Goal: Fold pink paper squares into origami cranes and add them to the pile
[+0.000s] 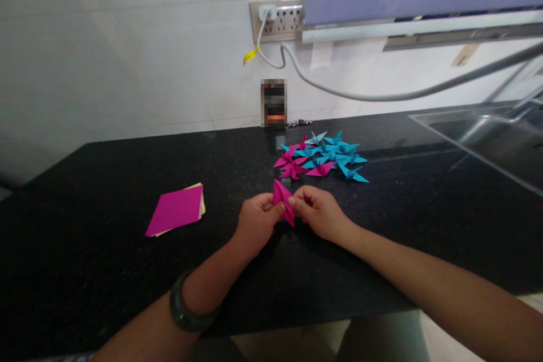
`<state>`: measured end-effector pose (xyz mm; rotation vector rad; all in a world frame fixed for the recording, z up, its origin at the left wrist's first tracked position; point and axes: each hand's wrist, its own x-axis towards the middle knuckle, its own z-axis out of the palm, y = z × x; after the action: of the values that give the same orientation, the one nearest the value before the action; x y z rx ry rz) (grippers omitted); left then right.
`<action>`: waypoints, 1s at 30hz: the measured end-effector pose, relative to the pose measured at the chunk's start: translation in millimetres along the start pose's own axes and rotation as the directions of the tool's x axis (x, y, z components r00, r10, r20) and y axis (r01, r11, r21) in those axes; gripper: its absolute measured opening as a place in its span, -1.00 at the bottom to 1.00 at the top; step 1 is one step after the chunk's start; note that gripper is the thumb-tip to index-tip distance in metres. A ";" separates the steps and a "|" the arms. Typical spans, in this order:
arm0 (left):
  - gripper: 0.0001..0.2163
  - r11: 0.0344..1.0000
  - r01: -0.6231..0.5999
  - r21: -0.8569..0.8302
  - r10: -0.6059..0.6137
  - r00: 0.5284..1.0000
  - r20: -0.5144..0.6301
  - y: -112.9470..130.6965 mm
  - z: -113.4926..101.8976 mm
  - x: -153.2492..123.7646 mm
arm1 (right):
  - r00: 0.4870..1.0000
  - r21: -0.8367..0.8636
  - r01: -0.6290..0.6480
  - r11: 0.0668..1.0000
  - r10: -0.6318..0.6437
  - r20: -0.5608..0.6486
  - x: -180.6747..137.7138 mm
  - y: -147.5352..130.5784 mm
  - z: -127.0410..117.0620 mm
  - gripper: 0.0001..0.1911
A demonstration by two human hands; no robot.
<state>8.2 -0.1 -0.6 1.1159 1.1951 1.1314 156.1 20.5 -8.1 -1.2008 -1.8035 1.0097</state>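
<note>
A piece of pink origami paper (283,199), folded into a narrow diamond, is held up between my two hands just above the dark counter. My left hand (258,220) pinches its left side, thumb on the front face. On its right edge, my right hand (318,209) grips with thumb and curled fingers. Just beyond my hands lies a group of folded paper cranes (326,155), pink toward the left and blue toward the right, with a pale one at the back. To the left rests a stack of square paper (176,209), pink on top with yellow edges showing beneath.
The black counter (106,271) runs along a white tiled wall. A pixelated box (274,103) stands against the wall near a beaded string (300,123). Above, a grey cable (360,96) hangs from a wall socket (278,20). A sink (487,136) is at the right.
</note>
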 end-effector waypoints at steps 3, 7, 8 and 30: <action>-0.81 0.999 -0.001 0.033 0.000 1.000 0.007 0.4 -0.8 -0.3 | 0.999 -0.069 0.049 0.996 -0.051 -0.018 0.2 -0.5 -0.7 -0.74; -0.75 0.998 -0.010 0.060 0.009 1.000 0.014 0.6 -1.8 -0.3 | 0.997 -0.104 0.066 0.992 -0.070 -0.035 0.8 -2.0 -1.3 -0.73; -0.76 0.998 -0.007 0.061 0.006 1.000 0.014 1.1 -1.5 -0.5 | 0.997 -0.105 0.062 0.993 -0.067 -0.040 0.9 -2.0 -1.5 -0.73; -0.76 0.985 0.006 0.171 0.000 1.000 -0.031 1.5 -2.7 -0.2 | 0.940 0.108 -0.149 0.983 0.107 0.325 6.8 1.4 -14.7 -0.65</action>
<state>5.4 -0.1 0.7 1.2294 1.3379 1.0620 167.6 30.3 -2.1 -1.1351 -1.8828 1.4449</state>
